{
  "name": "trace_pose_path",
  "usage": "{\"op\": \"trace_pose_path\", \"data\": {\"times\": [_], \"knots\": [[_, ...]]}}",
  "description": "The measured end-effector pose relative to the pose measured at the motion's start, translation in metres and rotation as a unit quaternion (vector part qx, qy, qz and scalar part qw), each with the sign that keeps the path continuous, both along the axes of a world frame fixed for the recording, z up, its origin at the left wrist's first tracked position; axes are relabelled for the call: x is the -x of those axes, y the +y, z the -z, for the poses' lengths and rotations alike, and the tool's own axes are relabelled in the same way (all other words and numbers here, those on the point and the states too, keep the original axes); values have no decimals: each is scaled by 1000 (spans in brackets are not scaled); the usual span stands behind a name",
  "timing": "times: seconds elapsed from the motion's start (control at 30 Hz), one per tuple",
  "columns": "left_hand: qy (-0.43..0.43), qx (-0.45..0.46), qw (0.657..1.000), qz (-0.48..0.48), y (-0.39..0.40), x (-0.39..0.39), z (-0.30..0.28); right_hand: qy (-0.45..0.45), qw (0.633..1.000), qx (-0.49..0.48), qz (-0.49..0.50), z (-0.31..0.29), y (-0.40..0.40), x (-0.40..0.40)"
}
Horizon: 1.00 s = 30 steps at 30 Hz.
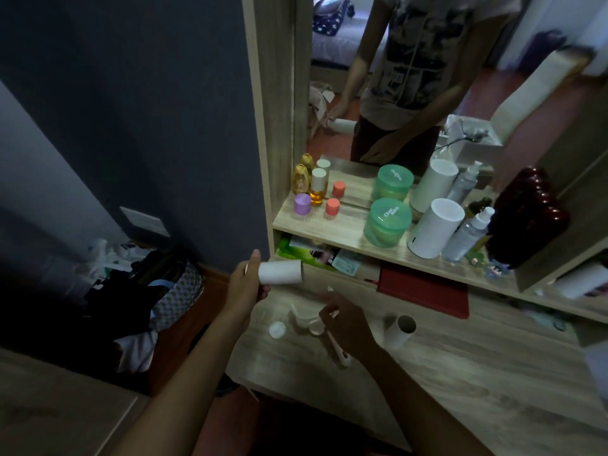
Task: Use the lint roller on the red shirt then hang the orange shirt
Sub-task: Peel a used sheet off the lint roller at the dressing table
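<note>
While your left hand (245, 287) wraps its fingers around a white lint roll (280, 272), holding it sideways over the near-left edge of the wooden bench (477, 366), your right hand (345, 327) curls down onto a white roller handle (339, 352) that lies on the bench, fingertips pinched at its upper end. Just left of that hand sit a small round white cap (277, 330) and some crumpled white pieces, too blurred to name. An empty cardboard tube (400, 333) lies to the right. On the shelf (329, 232) above stand green jars (387, 222) and bottles before a mirror (411, 77). Neither shirt can be made out.
</note>
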<state>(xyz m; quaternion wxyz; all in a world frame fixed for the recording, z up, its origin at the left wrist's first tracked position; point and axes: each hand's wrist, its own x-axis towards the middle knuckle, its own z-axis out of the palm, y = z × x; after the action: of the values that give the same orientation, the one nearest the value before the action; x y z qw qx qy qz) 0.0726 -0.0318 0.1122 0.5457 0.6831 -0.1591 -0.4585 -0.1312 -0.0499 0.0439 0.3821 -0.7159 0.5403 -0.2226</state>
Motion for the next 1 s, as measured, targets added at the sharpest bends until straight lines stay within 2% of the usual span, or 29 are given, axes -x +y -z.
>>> {"op": "trace_pose_path", "data": {"times": [0.17, 0.33, 0.4, 0.53, 0.67, 0.83, 0.93, 1.0], "knots": [[18, 13, 1000, -17, 20, -26, 8, -13, 1000, 7, 16, 4, -4, -12], [102, 43, 991, -73, 51, -56, 16, -38, 998, 44, 22, 10, -12, -42], [106, 48, 989, -94, 66, -71, 18, -30, 998, 58, 18, 10, -12, -62], [110, 42, 986, -119, 94, -108, 21, -64, 998, 24, -1, 11, -1, -111], [101, 16, 986, -129, 114, -171, 38, -74, 996, 48, 2, 12, 15, -171], [147, -43, 988, -30, 130, -254, 57, -91, 993, 27, 74, 25, 54, -254], [110, -57, 992, 23, 142, -295, 79, -96, 992, 16, 76, 48, 86, -302], [62, -89, 991, 72, 147, -315, 100, -60, 995, -11, 73, 74, 107, -323]]}}
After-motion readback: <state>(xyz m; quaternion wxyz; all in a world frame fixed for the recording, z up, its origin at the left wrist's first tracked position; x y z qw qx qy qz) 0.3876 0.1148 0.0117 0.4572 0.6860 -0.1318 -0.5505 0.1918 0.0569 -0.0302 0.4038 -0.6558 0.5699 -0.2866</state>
